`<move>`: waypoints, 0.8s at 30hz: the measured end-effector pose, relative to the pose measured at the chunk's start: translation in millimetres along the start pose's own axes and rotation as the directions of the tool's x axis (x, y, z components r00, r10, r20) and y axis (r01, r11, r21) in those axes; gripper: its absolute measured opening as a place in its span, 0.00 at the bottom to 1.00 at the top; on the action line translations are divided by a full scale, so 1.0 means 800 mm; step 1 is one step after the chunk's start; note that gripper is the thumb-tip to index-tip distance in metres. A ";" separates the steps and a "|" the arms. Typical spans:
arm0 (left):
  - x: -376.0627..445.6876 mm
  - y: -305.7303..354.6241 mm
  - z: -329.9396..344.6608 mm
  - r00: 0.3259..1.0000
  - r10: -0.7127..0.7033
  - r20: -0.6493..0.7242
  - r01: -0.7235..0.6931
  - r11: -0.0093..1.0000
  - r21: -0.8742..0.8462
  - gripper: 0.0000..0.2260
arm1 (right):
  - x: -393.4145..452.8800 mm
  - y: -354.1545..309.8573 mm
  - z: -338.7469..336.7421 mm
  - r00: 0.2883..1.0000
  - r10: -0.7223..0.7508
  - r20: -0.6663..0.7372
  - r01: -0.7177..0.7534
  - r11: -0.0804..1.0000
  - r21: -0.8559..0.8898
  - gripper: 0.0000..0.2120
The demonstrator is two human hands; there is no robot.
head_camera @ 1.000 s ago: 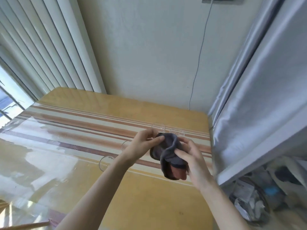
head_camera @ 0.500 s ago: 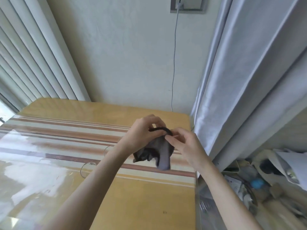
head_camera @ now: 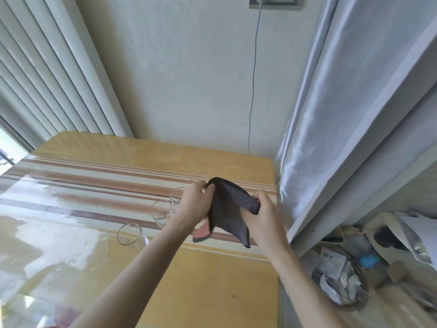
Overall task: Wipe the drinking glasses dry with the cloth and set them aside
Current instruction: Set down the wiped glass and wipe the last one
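- We see a pale plaster wall (head_camera: 189, 79) with a thin cable (head_camera: 253, 91) running down it, vertical blinds (head_camera: 47, 74) at left and a grey curtain (head_camera: 343, 102) at right.
- The yellow striped table (head_camera: 212, 285) lies under a clear glossy sheet.
- Our left hand (head_camera: 195, 204) and right hand (head_camera: 264, 214) each pinch an edge of the dark cloth (head_camera: 228, 214), stretched above the table.
- Clear drinking glasses (head_camera: 130, 234) stand in a row just left of the hands.

Yellow striped table (head_camera: 212, 280) shining under glare, vertical blinds (head_camera: 47, 79) hanging beyond its far left corner, grey cable (head_camera: 253, 91) running down the wall, pale curtain (head_camera: 331, 114) draping past its right edge, cluttered basket (head_camera: 340, 282) sitting below
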State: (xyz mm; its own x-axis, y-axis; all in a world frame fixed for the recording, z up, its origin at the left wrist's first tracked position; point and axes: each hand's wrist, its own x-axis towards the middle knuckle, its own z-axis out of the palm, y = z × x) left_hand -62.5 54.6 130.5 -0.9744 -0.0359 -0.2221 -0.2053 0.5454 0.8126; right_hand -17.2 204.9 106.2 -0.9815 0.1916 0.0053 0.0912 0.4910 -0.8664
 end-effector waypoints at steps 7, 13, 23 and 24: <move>-0.010 -0.004 0.026 0.914 -0.102 0.392 0.324 0.765 -0.557 0.15 | -0.044 -0.001 0.028 0.966 -0.254 0.055 0.253 0.967 0.025 0.14; -0.010 -0.019 0.045 0.894 -0.084 0.440 0.292 0.854 -0.430 0.12 | -0.054 0.043 0.008 0.942 -0.335 0.003 0.334 0.941 -0.053 0.13; 0.032 -0.069 0.072 0.779 0.180 0.601 -0.157 0.983 -0.092 0.12 | -0.013 0.102 -0.054 0.965 -0.033 0.262 -0.010 0.987 0.161 0.16; 0.038 -0.074 0.084 0.803 0.156 0.575 -0.153 0.987 -0.055 0.11 | -0.005 0.118 -0.051 0.966 -0.009 0.258 -0.012 0.997 0.081 0.14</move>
State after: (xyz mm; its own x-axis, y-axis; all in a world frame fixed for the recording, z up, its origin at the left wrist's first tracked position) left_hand -73.9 77.9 39.6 -0.7618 0.5378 -0.3612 -0.0589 0.4978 0.8653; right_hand 2.3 285.2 44.8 -0.9925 -0.0390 -0.1158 0.0890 0.4185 -0.9038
